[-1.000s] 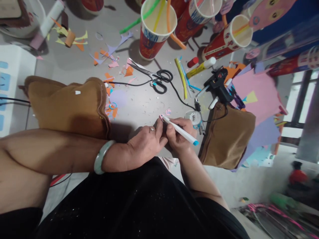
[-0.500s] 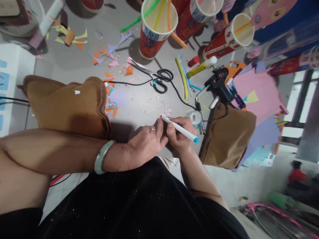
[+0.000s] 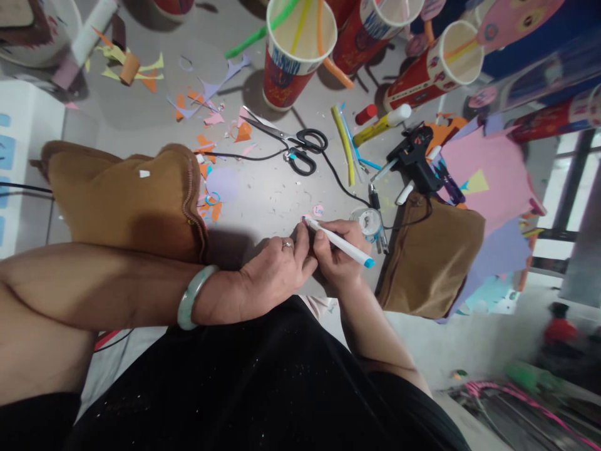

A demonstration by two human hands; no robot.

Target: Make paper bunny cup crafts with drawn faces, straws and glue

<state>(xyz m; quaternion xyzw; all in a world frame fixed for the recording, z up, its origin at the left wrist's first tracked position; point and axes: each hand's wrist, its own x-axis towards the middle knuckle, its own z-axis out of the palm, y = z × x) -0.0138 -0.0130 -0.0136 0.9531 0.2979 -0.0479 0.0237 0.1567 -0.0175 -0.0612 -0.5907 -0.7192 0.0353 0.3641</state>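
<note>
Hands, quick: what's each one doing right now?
Right hand: closed, holding the white pen.
Left hand: fingertips down beside the pen's tip; whether it grips anything cannot be told.

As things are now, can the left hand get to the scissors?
Probably yes: between the left hand and the scissors I see only flat bits on the tabletop, though its fingertips are close to the white pen.

The marker (image 3: pixel 346 246) is white with a blue end, the disc (image 3: pixel 318 211) pink.
</note>
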